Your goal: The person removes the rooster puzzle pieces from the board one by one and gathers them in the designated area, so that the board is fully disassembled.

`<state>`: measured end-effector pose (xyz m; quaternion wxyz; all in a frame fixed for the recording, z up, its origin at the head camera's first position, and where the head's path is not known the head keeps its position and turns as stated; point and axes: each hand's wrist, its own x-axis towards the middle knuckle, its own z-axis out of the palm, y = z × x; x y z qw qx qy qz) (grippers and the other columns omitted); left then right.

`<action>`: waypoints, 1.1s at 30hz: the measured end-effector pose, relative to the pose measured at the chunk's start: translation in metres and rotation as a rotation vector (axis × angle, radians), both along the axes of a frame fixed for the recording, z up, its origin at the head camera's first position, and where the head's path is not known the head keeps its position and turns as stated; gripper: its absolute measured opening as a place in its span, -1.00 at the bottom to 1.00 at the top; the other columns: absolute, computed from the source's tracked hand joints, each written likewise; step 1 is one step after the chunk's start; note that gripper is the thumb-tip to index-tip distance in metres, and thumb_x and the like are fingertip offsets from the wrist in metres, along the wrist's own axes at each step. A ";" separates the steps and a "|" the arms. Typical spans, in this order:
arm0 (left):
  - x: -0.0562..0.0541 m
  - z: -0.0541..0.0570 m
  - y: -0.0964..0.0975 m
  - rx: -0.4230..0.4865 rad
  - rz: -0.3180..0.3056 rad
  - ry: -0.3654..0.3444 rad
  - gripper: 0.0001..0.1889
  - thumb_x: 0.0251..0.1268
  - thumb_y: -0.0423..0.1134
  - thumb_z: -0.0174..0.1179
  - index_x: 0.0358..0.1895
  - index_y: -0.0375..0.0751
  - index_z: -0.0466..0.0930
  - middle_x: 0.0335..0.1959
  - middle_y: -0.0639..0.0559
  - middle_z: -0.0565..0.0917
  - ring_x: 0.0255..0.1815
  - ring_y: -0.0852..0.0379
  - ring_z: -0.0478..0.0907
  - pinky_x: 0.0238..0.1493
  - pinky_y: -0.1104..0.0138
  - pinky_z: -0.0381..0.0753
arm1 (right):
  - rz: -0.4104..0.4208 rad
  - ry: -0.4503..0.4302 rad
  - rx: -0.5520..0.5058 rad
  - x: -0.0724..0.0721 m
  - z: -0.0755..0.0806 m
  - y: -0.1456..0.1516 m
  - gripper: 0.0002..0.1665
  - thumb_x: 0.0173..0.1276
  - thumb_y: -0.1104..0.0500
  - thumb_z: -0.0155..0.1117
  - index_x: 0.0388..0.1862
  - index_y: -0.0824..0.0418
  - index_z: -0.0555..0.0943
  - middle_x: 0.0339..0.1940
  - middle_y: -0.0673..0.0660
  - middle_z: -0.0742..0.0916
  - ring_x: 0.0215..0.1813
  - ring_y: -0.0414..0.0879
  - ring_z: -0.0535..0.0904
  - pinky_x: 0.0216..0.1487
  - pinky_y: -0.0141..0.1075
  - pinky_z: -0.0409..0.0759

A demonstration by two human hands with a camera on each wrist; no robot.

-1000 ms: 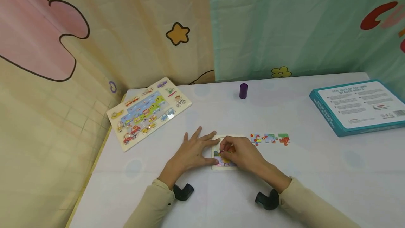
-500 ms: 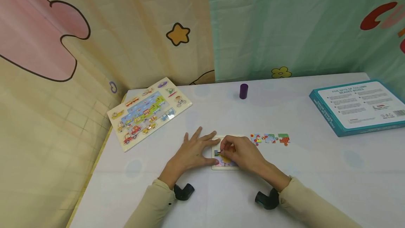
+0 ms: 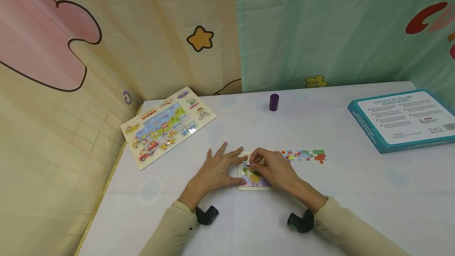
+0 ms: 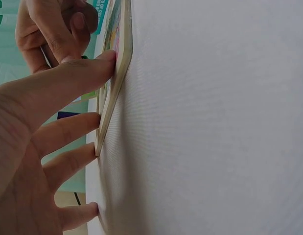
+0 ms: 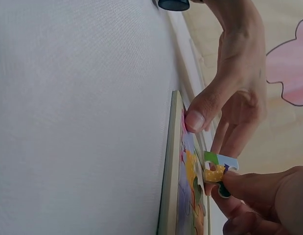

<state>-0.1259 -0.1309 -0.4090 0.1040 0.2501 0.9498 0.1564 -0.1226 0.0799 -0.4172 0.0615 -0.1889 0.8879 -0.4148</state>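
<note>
My left hand (image 3: 215, 172) lies with fingers spread at the left edge of a small wooden jigsaw board (image 3: 253, 189). Its thumb presses on the board's near left part, and two fingertips touch the far left rim. My right hand (image 3: 275, 170) hovers over the board and pinches a jigsaw piece (image 5: 216, 172) between thumb and fingers. In the right wrist view the piece is tilted above the board and shows green, pale blue and yellow. Fitted pieces cover the board's near part; the right hand hides its right side.
Loose jigsaw pieces (image 3: 303, 155) lie in a row right of the board. A larger vehicle picture puzzle (image 3: 165, 127) lies back left. A purple cylinder (image 3: 273, 102) stands at the back, and a teal box (image 3: 405, 119) lies right. Curtains border the table.
My right hand has shifted slightly away from me and to the right with the piece, uncovering more of the board's near row. The left hand has stayed put.
</note>
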 end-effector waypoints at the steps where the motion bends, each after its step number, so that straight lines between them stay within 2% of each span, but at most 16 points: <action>1: 0.000 0.000 0.000 -0.001 -0.001 0.000 -0.29 0.04 0.20 0.42 0.32 0.14 0.53 0.49 0.15 0.29 0.55 -0.31 -0.05 0.28 -0.45 -0.05 | 0.001 -0.010 -0.003 0.000 0.000 0.002 -0.89 0.30 0.18 0.39 -0.24 0.04 0.62 -0.35 -0.11 0.72 -0.48 -0.27 0.51 -0.39 -0.34 0.47; 7: 0.000 -0.001 0.000 0.007 0.002 -0.009 -0.28 0.04 0.20 0.42 0.34 0.14 0.51 0.49 0.14 0.28 0.55 -0.29 -0.06 0.29 -0.44 -0.07 | -0.021 -0.040 0.004 0.001 0.002 0.023 -0.91 0.33 0.19 0.35 -0.22 0.06 0.62 -0.35 -0.09 0.71 -0.47 -0.21 0.51 -0.39 -0.33 0.47; 14: 0.000 -0.002 -0.001 0.017 -0.001 -0.018 -0.25 0.02 0.19 0.44 0.35 0.12 0.50 0.49 0.14 0.28 0.56 -0.28 -0.08 0.30 -0.44 -0.10 | -0.105 -0.010 0.040 0.004 0.004 0.062 -0.90 0.31 0.24 0.35 -0.20 0.14 0.65 -0.35 -0.05 0.71 -0.41 -0.15 0.47 -0.37 -0.36 0.44; 19: 0.000 -0.003 -0.001 0.020 0.004 -0.019 -0.24 0.01 0.19 0.44 0.35 0.13 0.49 0.50 0.15 0.27 0.56 -0.26 -0.09 0.30 -0.44 -0.11 | -0.158 -0.002 0.056 0.009 0.007 0.085 -0.87 0.32 0.24 0.36 -0.17 0.17 0.65 -0.34 -0.02 0.70 -0.44 -0.14 0.45 -0.42 -0.38 0.41; 33: 0.001 -0.005 -0.001 0.044 0.011 -0.027 -0.25 0.01 0.17 0.45 0.35 0.15 0.49 0.50 0.17 0.27 0.57 -0.23 -0.11 0.32 -0.42 -0.16 | -0.189 -0.078 0.081 0.014 0.002 0.094 -0.90 0.26 0.26 0.37 -0.23 0.21 0.69 -0.43 -0.02 0.68 -0.39 -0.12 0.50 -0.38 -0.35 0.46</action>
